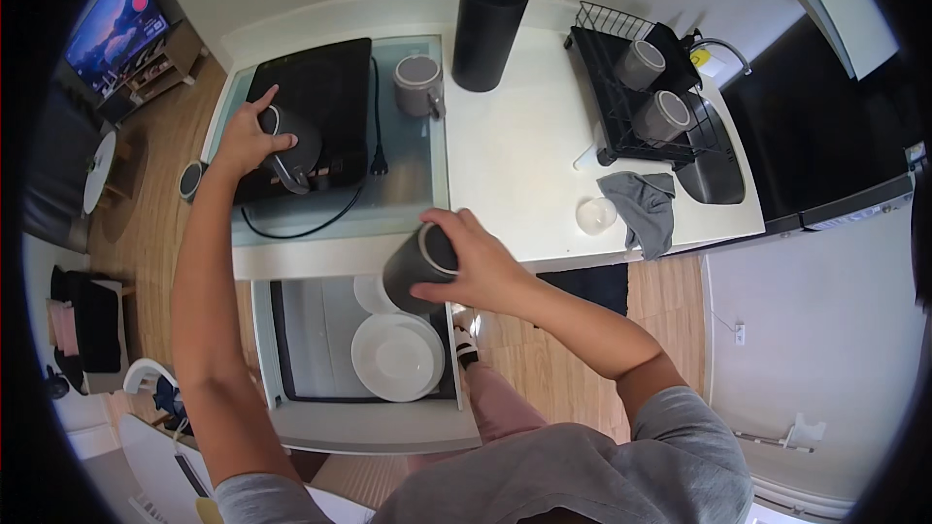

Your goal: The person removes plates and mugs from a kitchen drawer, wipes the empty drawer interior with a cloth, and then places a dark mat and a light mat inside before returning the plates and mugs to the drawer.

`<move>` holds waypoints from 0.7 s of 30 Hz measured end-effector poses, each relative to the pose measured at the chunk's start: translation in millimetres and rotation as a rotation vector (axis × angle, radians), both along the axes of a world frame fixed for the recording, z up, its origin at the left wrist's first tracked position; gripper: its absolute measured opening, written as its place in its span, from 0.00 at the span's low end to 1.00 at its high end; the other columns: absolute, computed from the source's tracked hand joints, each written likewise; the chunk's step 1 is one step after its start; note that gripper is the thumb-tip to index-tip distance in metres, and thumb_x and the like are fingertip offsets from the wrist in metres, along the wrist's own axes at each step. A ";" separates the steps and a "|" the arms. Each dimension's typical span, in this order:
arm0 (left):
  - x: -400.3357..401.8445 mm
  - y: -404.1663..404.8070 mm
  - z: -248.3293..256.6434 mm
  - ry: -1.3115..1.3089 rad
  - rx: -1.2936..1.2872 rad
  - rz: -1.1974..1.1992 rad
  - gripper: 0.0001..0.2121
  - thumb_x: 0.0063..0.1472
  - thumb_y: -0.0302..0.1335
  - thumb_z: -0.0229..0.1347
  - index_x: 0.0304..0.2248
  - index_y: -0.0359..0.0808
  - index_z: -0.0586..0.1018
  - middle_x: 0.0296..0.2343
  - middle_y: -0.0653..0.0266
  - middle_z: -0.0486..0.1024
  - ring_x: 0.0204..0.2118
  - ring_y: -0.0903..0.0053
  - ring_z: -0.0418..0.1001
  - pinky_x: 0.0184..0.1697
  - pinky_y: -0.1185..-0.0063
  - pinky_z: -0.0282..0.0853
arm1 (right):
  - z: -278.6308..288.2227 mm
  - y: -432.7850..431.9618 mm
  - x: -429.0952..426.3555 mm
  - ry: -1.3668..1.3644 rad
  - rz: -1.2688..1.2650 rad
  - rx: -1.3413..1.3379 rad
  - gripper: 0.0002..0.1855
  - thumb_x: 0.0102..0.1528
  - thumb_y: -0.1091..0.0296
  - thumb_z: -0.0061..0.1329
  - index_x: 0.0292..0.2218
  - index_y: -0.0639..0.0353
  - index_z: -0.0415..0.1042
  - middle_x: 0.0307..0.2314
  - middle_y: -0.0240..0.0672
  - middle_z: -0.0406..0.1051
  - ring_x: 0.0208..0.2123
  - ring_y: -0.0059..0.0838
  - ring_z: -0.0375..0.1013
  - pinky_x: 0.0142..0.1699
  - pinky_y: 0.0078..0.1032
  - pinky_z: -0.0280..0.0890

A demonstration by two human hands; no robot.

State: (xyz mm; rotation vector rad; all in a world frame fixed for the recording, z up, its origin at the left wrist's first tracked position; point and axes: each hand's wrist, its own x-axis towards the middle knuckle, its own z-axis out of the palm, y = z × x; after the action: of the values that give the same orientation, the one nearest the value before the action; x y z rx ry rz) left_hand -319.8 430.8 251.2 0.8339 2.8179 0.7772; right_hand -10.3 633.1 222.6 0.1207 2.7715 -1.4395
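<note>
My left hand [251, 135] grips a dark grey mug [297, 138] by its base, above the black induction cooktop [328, 80]; the mug's handle points towards me. In my right hand [473, 262] is another dark mug [419, 269], tilted, over the right part of an open drawer [313, 349]. Inside that drawer lie white bowls [397, 356]. A grey mug [419, 85] stands upside down on the glass panel beside the cooktop's cord. One more mug [192, 180] shows left of my left forearm.
A black cylindrical utensil holder [488, 36] stands near the wall. To its right, a black dish rack [601, 94] holds upturned mugs [662, 118] beside the steel sink [717, 160]. A grey cloth [644, 211] and a small clear container [596, 216] are at the counter's front edge.
</note>
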 end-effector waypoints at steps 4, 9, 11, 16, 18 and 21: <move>97.5 -81.4 28.3 -0.008 0.201 -0.104 0.37 0.38 0.27 0.64 0.53 0.43 0.66 0.40 0.57 0.68 0.41 0.69 0.68 0.47 0.78 0.61 | -8.6 -21.7 39.0 -0.041 0.046 -0.024 0.43 0.38 0.54 0.62 0.52 0.54 0.57 0.37 0.47 0.60 0.40 0.43 0.66 0.44 0.32 0.62; 185.9 -166.3 -13.5 -0.275 -0.027 -0.046 0.37 0.37 0.27 0.65 0.51 0.40 0.67 0.36 0.58 0.67 0.41 0.66 0.67 0.47 0.76 0.62 | -42.8 -89.9 45.8 -0.271 0.045 -0.043 0.43 0.36 0.57 0.64 0.51 0.54 0.58 0.38 0.44 0.59 0.40 0.41 0.65 0.45 0.31 0.62; 193.5 -213.9 -75.1 -0.327 -0.128 0.062 0.37 0.36 0.30 0.66 0.51 0.39 0.68 0.37 0.56 0.67 0.41 0.63 0.68 0.46 0.74 0.64 | -72.5 -142.2 27.9 -0.242 0.113 -0.009 0.43 0.36 0.57 0.63 0.51 0.54 0.57 0.38 0.46 0.59 0.40 0.44 0.66 0.45 0.33 0.63; 206.2 -297.9 -235.4 -0.348 -0.291 0.252 0.42 0.34 0.33 0.67 0.53 0.43 0.64 0.40 0.56 0.65 0.41 0.58 0.68 0.43 0.69 0.68 | -166.2 -267.4 -10.8 -0.305 0.159 -0.027 0.43 0.36 0.58 0.63 0.48 0.60 0.53 0.39 0.54 0.57 0.41 0.53 0.64 0.46 0.37 0.63; 208.4 -312.2 -273.8 -0.309 -0.426 0.199 0.44 0.35 0.32 0.67 0.55 0.45 0.59 0.43 0.56 0.61 0.43 0.55 0.66 0.43 0.67 0.70 | -210.7 -302.2 -22.6 -0.316 0.166 0.029 0.43 0.35 0.60 0.63 0.47 0.62 0.52 0.40 0.55 0.56 0.41 0.56 0.64 0.46 0.39 0.63; 208.7 -331.0 -311.4 -0.388 -0.477 0.215 0.45 0.36 0.31 0.67 0.56 0.47 0.56 0.44 0.56 0.59 0.44 0.54 0.65 0.44 0.68 0.70 | -257.3 -346.7 -38.3 -0.450 0.187 0.127 0.43 0.35 0.61 0.62 0.47 0.61 0.50 0.40 0.55 0.55 0.41 0.57 0.63 0.47 0.40 0.61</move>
State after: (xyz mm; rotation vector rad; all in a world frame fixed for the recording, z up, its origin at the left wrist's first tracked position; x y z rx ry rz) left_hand -111.1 99.8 -60.1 0.2743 2.5872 0.2239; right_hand -48.6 286.4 -34.7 0.1596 2.4280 -1.0399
